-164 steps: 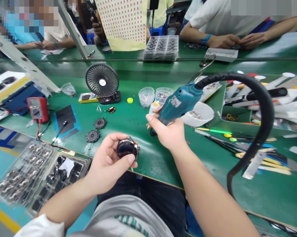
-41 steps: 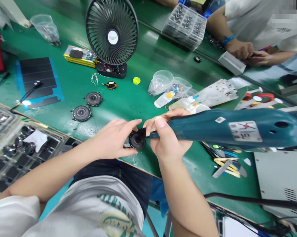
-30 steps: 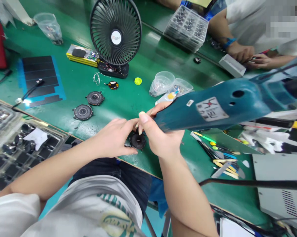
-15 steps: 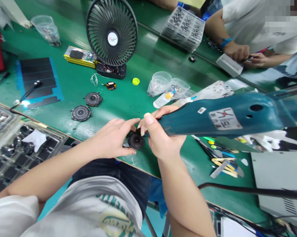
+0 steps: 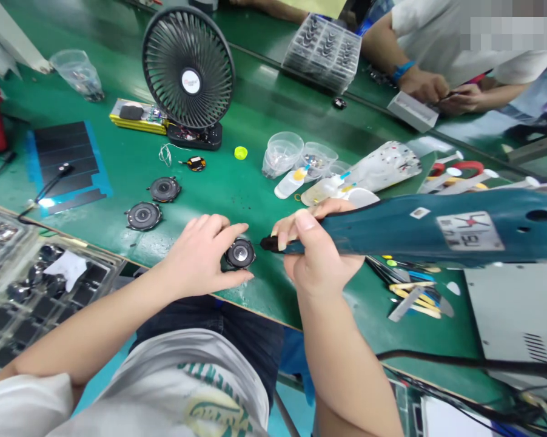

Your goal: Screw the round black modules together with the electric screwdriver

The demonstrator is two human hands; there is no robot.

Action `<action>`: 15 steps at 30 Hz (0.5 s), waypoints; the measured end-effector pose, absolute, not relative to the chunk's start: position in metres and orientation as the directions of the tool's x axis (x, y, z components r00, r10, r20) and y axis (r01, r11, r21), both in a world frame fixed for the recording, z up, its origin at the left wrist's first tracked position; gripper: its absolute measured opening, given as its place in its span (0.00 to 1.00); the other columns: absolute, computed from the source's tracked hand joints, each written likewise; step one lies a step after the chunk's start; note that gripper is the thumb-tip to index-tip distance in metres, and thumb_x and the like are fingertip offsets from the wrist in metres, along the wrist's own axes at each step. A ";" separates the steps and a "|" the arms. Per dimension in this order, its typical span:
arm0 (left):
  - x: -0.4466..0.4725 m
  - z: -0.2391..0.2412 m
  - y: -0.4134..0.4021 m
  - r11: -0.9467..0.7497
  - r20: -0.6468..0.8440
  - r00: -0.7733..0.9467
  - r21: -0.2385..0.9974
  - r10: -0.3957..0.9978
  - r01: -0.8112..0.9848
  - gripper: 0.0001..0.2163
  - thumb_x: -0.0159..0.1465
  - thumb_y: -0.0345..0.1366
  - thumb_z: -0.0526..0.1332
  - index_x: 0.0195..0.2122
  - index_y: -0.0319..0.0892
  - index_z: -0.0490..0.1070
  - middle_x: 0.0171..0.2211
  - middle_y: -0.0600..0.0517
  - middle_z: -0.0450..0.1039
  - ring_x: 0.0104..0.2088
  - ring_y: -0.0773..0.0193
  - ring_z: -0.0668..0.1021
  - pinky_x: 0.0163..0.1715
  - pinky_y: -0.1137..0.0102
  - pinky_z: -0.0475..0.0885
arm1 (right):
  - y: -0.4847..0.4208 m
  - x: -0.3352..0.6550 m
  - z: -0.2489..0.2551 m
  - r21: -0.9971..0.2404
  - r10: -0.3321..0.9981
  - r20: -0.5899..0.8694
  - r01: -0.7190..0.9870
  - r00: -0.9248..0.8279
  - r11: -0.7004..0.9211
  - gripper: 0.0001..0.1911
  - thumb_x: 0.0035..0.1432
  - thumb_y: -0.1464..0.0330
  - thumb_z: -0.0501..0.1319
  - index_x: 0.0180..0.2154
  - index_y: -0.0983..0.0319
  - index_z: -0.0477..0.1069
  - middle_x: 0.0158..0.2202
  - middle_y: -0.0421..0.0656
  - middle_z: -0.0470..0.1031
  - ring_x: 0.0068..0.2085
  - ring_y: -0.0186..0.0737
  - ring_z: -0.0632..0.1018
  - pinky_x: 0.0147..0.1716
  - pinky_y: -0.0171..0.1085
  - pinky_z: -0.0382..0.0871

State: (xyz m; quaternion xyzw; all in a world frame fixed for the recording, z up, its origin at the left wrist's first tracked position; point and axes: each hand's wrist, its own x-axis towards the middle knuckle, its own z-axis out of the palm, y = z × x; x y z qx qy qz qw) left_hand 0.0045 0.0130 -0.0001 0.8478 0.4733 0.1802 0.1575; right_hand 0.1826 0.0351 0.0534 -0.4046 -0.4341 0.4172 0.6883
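Observation:
My left hand [image 5: 206,254] curls its thumb and fingers around a round black watch case [image 5: 240,252] near the bench's front edge. A lighter ring shows in the middle of the case. My right hand [image 5: 319,249] is closed around the front of a teal electric screwdriver [image 5: 392,227], held nearly level. Its black front end [image 5: 270,244] pokes out past my fingertips, just right of the watch case and apart from it. Two similar watch cases, one nearer [image 5: 144,215] and one farther [image 5: 165,189], lie to the left.
A black fan [image 5: 189,76] stands at the back left. Plastic cups [image 5: 283,152] and glue bottles [image 5: 292,181] stand beyond my right hand. Tweezers and picks [image 5: 416,294] lie to the right, near a grey metal box [image 5: 516,303]. Across the bench, a co-worker's hands [image 5: 446,94] handle something small.
My right hand has drawn the screwdriver rightward, off the watch case. My left hand still holds the case, now uncovered. The view has shifted slightly.

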 end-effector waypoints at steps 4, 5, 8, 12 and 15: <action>0.002 0.000 0.014 -0.545 0.173 0.530 0.455 0.830 0.705 0.21 0.67 0.51 0.65 0.57 0.46 0.76 0.51 0.44 0.76 0.49 0.48 0.76 0.49 0.54 0.70 | 0.031 0.183 0.052 -0.929 0.939 0.255 -0.212 0.230 0.304 0.19 0.54 0.64 0.76 0.38 0.56 0.66 0.19 0.27 0.68 0.15 0.32 0.71 0.20 0.35 0.71; 0.002 -0.001 0.014 -0.545 0.182 0.526 0.459 0.831 0.702 0.20 0.67 0.52 0.65 0.55 0.46 0.77 0.50 0.44 0.77 0.49 0.48 0.76 0.48 0.54 0.70 | 0.030 0.183 0.052 -0.932 0.941 0.255 -0.202 0.223 0.301 0.19 0.54 0.63 0.76 0.39 0.55 0.67 0.19 0.26 0.68 0.15 0.31 0.71 0.20 0.35 0.71; 0.001 -0.003 0.013 -0.550 0.208 0.518 0.458 0.830 0.698 0.22 0.68 0.55 0.64 0.55 0.45 0.77 0.50 0.44 0.77 0.49 0.48 0.76 0.48 0.53 0.70 | 0.029 0.182 0.048 -0.943 0.946 0.253 -0.169 0.202 0.288 0.19 0.55 0.62 0.76 0.39 0.55 0.67 0.20 0.26 0.66 0.16 0.30 0.71 0.21 0.34 0.71; 0.000 -0.005 0.013 -0.558 0.210 0.525 0.454 0.825 0.695 0.23 0.68 0.55 0.65 0.55 0.43 0.77 0.50 0.43 0.78 0.50 0.46 0.77 0.49 0.53 0.70 | 0.028 0.183 0.046 -0.945 0.953 0.244 -0.176 0.179 0.275 0.20 0.55 0.61 0.77 0.39 0.56 0.68 0.21 0.27 0.66 0.17 0.30 0.71 0.22 0.35 0.71; 0.000 -0.005 0.013 -0.560 0.210 0.528 0.459 0.823 0.690 0.24 0.68 0.55 0.65 0.55 0.43 0.76 0.50 0.43 0.78 0.50 0.46 0.77 0.49 0.52 0.71 | 0.027 0.184 0.045 -0.943 0.957 0.240 -0.198 0.161 0.269 0.19 0.55 0.62 0.77 0.39 0.56 0.68 0.21 0.28 0.67 0.17 0.30 0.72 0.22 0.34 0.71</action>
